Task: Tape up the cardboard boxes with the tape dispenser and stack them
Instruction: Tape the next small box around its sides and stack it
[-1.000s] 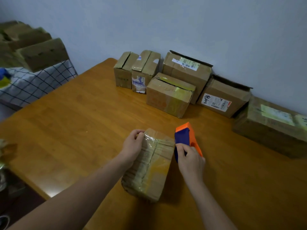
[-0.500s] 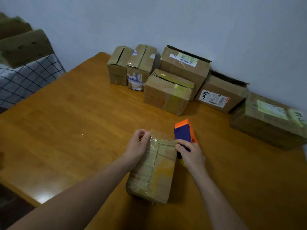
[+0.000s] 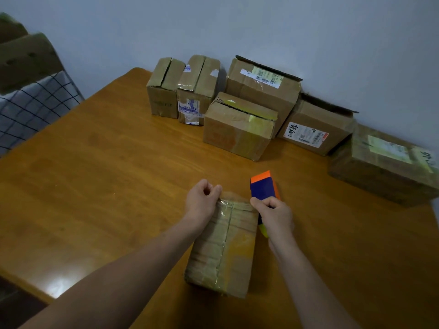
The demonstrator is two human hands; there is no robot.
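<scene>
Tape dispenser (image 3: 262,189) lower body hid behind right hand (image 3: 275,216). Far-right box (image 3: 380,172) was blurred, cut by edge. Label (image 3: 306,136) print too small.

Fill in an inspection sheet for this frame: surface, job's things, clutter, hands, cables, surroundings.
Surface: wooden table, glare near its front-left edge.
Job's things: small taped box in front; blue-and-orange tape dispenser by its far right corner; six more boxes by the wall, some flaps unsealed.
Clutter: nothing seen.
Hands: left hand grips the small taped box's far left corner; right hand grips the tape dispenser.
Cables: nothing seen.
Surroundings: grey wall; checked cloth and cardboard at left.
</scene>
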